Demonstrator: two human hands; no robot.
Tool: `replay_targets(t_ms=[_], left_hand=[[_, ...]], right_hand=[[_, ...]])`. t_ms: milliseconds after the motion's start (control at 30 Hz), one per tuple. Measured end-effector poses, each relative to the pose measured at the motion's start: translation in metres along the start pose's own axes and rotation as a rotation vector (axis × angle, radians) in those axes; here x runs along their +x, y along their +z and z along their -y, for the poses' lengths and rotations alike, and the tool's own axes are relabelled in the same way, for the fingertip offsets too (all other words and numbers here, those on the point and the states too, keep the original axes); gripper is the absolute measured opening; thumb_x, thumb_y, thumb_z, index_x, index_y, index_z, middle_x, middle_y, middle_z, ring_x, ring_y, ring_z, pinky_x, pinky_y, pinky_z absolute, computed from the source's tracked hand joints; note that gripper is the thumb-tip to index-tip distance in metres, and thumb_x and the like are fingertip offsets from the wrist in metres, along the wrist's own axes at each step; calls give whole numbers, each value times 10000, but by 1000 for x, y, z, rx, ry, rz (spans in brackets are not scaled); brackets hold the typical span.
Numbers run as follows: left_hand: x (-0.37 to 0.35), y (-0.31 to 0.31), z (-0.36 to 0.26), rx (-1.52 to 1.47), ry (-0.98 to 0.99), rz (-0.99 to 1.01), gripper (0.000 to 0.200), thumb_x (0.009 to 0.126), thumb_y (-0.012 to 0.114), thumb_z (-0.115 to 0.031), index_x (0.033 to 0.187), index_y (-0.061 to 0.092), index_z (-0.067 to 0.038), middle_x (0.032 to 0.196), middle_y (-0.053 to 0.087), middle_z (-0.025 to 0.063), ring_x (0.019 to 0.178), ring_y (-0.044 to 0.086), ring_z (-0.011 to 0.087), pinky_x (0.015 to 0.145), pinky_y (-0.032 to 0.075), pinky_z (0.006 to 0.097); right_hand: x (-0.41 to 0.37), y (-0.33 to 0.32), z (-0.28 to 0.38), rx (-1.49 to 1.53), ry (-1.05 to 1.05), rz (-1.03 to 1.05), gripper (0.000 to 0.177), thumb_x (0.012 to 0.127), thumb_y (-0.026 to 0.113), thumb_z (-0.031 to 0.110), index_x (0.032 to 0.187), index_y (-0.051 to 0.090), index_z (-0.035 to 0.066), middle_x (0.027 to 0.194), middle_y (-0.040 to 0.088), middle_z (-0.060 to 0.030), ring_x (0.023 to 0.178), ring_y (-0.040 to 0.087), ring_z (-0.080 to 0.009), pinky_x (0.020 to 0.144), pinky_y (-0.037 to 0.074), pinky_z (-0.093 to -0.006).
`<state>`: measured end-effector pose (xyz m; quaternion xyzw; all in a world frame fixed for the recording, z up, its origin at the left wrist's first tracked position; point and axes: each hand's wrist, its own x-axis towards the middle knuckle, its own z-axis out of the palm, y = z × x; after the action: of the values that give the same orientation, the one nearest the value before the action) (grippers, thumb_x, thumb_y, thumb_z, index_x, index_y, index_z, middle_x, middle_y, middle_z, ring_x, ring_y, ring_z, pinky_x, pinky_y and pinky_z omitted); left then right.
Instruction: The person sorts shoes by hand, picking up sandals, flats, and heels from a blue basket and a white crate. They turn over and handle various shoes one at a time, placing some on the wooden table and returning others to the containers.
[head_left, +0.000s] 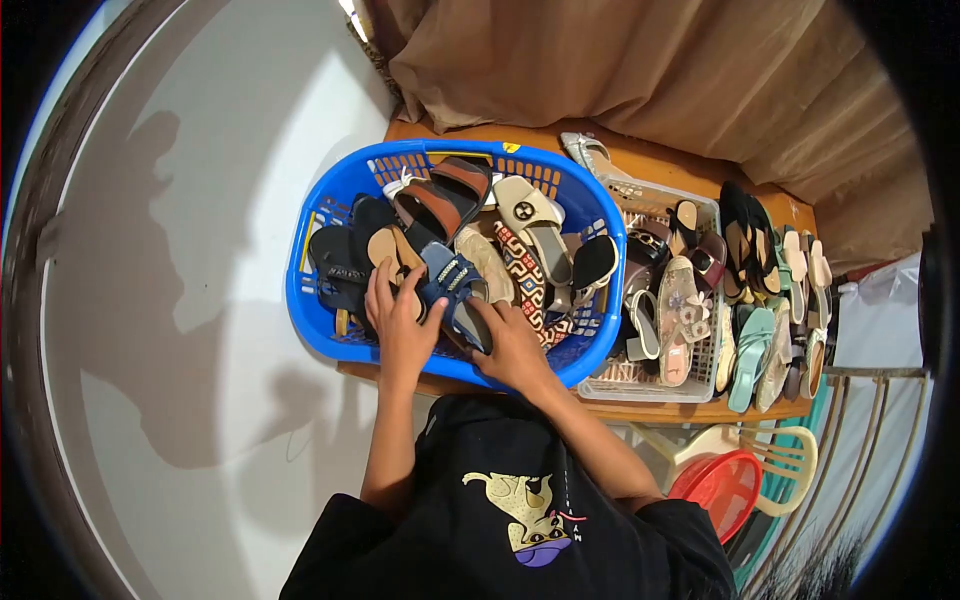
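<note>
A blue laundry basket (pixel 300 290) full of sandals and slippers stands on the wooden table. My left hand (pixel 402 318) reaches into its near left part, fingers curled over a black sandal with a tan insole (pixel 388 246); its thumb lies close to a navy sandal with a braided strap (pixel 452 275). On the right, my right hand (pixel 517 348) grips the rear end of the navy sandal, thumb and fingers around it. Beside them lie black slippers (pixel 338 262), a brown-strapped slipper (pixel 440 200), a patterned red-and-black shoe (pixel 525 275) and a beige slide with a round buckle (pixel 527 207).
A clear plastic basket (pixel 712 300) of shoes stands right of the blue one. More pairs, including mint green sandals (pixel 752 355), line the table's (pixel 650 410) right end. A cream chair (pixel 795 465) holds a red basin (pixel 720 490). A white wall is on the left, a brown curtain behind.
</note>
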<state>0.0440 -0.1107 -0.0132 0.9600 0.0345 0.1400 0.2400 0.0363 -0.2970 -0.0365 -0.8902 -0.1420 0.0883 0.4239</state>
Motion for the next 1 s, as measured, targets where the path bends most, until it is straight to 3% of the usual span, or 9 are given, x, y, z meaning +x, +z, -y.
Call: replay_targets(t_ms=[233, 367, 500, 600, 700, 800, 900, 967, 1000], left_hand=[[30, -9, 62, -155, -15, 2, 343, 875, 768, -164, 1190, 685, -57, 1418, 555, 153, 1382, 440, 378, 1157, 355, 484], [41, -13, 120, -212, -53, -35, 190, 935, 700, -136, 1093, 685, -29, 1257, 659, 137, 1212, 591, 341, 1071, 435, 428], [39, -19, 146, -260, -160, -20, 120, 978, 650, -99, 1054, 681, -11, 1115, 705, 146, 1064, 669, 314, 972, 502, 386], [37, -14, 135, -288, -164, -49, 88, 960, 661, -64, 1021, 689, -7, 1107, 707, 143, 1066, 671, 301, 978, 502, 388], [44, -8, 84, -341, -31, -289, 106, 945, 668, -35, 1039, 687, 10, 1114, 698, 137, 1089, 656, 260, 979, 494, 376], [53, -1, 38, -447, 91, -147, 143, 926, 676, -22, 1065, 687, 6, 1198, 671, 143, 1079, 665, 269, 964, 507, 390], [56, 20, 22, -639, 59, 61, 271, 889, 725, -65, 1154, 680, -28, 1260, 634, 140, 1159, 635, 295, 1086, 440, 442], [55, 22, 16, -72, 187, 200, 441, 818, 784, -103, 1242, 668, -102, 1281, 615, 103, 1289, 550, 292, 1222, 266, 523], [53, 20, 20, -71, 183, 196, 441, 818, 784, -103, 1242, 668, -102, 1281, 615, 103, 1289, 550, 292, 1222, 266, 523]], right_hand=[[11, 1, -5, 177, -32, -176, 671, 682, 792, 115, 1330, 622, 81, 1049, 667, -189, 1028, 629, -405, 938, 514, -465], [14, -11, -12, 287, 56, -221, 603, 665, 777, 91, 1260, 689, 51, 1193, 708, -225, 1099, 678, -394, 1006, 520, -422], [18, -17, -38, 711, 292, -248, 622, 672, 761, 29, 1288, 677, 38, 1164, 735, -135, 1076, 686, -220, 968, 514, -347], [21, -23, -36, 523, 266, -335, 609, 661, 761, 51, 1264, 679, 24, 1150, 731, -180, 1068, 702, -242, 952, 522, -344], [23, -27, -23, 414, 293, -323, 597, 664, 755, 71, 1254, 676, 28, 1146, 727, -201, 1070, 711, -296, 956, 528, -367], [21, -13, -29, 323, 229, -391, 587, 674, 744, 83, 1255, 670, 44, 1172, 716, -201, 1102, 687, -352, 980, 518, -400], [16, -14, -26, 86, 167, -488, 596, 673, 749, 88, 1262, 666, 63, 1122, 710, -185, 1056, 655, -377, 938, 517, -422], [11, -17, -23, 12, 180, -462, 610, 673, 770, 95, 1274, 662, 77, 1117, 693, -172, 1053, 630, -374, 930, 501, -444], [9, -19, -21, -60, 191, -439, 626, 674, 791, 103, 1285, 659, 92, 1111, 677, -159, 1050, 605, -372, 922, 484, -466]])
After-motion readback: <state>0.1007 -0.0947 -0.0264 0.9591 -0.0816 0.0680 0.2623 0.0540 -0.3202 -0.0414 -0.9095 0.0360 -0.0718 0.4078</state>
